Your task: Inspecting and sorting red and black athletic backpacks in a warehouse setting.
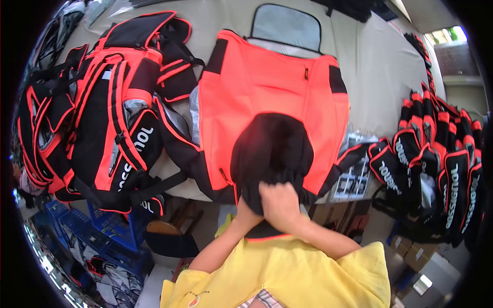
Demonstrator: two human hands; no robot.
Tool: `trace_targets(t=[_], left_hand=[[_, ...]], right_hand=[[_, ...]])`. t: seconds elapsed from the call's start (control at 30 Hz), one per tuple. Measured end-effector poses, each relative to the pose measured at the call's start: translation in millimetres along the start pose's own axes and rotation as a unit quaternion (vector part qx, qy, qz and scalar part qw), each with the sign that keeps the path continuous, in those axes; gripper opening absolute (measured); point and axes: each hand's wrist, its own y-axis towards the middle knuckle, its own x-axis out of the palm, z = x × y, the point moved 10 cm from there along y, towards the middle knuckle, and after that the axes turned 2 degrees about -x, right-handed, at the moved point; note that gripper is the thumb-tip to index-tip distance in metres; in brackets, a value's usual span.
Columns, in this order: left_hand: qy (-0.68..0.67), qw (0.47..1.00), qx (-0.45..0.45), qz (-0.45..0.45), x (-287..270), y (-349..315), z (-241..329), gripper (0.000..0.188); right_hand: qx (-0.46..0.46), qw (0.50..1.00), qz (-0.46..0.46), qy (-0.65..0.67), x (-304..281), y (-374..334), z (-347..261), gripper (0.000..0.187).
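A large coral-red and black backpack (pixel 277 82) lies in front of me, its lower end toward my body. A rounded black fabric section (pixel 272 136) bulges up at that near end. My right hand (pixel 280 205) is closed over the black fabric's near edge, fingers curled down onto it. Close beside it, my left hand (pixel 249 209) presses against the same fabric, its fingers hidden by the cloth. A flap with a grey mesh panel (pixel 286 28) is folded out at the bag's far end.
Black backpacks with coral trim (pixel 102 113) are piled on the left of the pale-covered table (pixel 377 56). Several black and coral bag pieces (pixel 436 164) hang or stand at the right edge. Below left are blue crates (pixel 105 226) and a stool (pixel 172 228); cardboard boxes (pixel 413 251) sit lower right.
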Motion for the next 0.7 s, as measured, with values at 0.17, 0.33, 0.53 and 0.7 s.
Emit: trace_targets(t=[0.17,0.33,0.53,0.7], left_hand=[[0.053,0.989,0.128,-0.049,37,-35,-23,0.056],[0.07,0.987,0.135,-0.046,21,-17,-12,0.052],[0.116,0.985,0.128,-0.029,-14,13,43,0.061],[0.154,0.976,0.058,-0.14,-9,8,50,0.07]], right_hand=[[-0.02,0.996,0.022,-0.088,-13,-55,-29,0.035],[-0.02,0.996,-0.041,-0.08,8,-36,-15,0.026],[-0.104,0.915,-0.366,-0.135,121,63,84,0.03],[-0.226,0.964,-0.031,-0.134,161,148,265,0.039]])
